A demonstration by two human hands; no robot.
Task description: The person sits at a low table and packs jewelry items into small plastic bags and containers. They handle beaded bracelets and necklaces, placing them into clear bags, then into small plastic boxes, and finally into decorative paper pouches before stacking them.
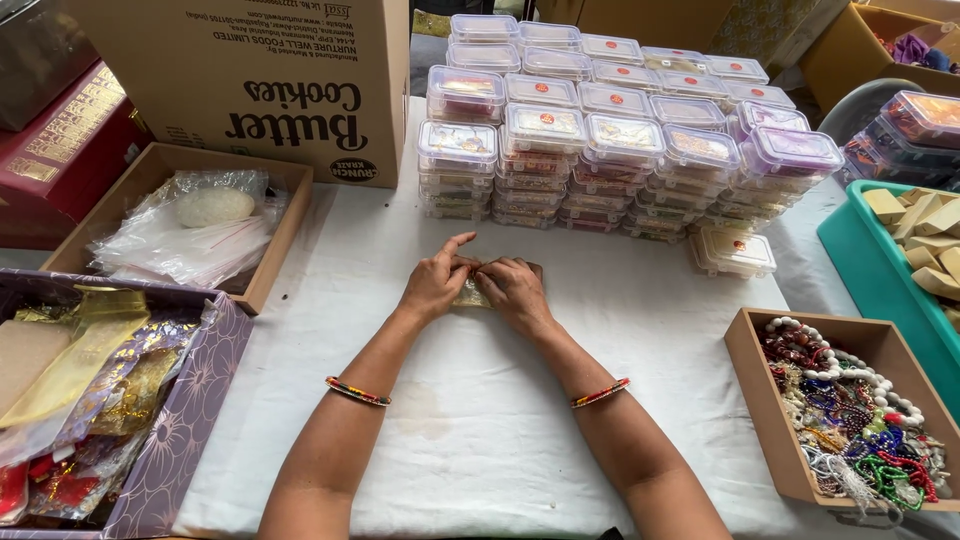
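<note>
Both hands meet at the middle of the white table (480, 440), pressed down on a small clear pouch (472, 296) with something golden inside. The left hand (436, 284) lies over the pouch's left end, fingers curled onto it and the forefinger lifted and pointing toward the right hand (516, 290), which covers the right end with its fingers bent, seemingly pinching the top edge. The pouch lies flat, mostly hidden under the fingers, so how far it is closed cannot be told. By the look of it, the step in hand is sealing or folding the pouch's mouth. Stacks of lidded tubs (610, 160) stand just beyond, a tray of beads (850, 410) to the right, a box of empty bags (190, 225) to the left. Finishing the seal likely calls for firm, even fingertip pressure along the edge.
</note>
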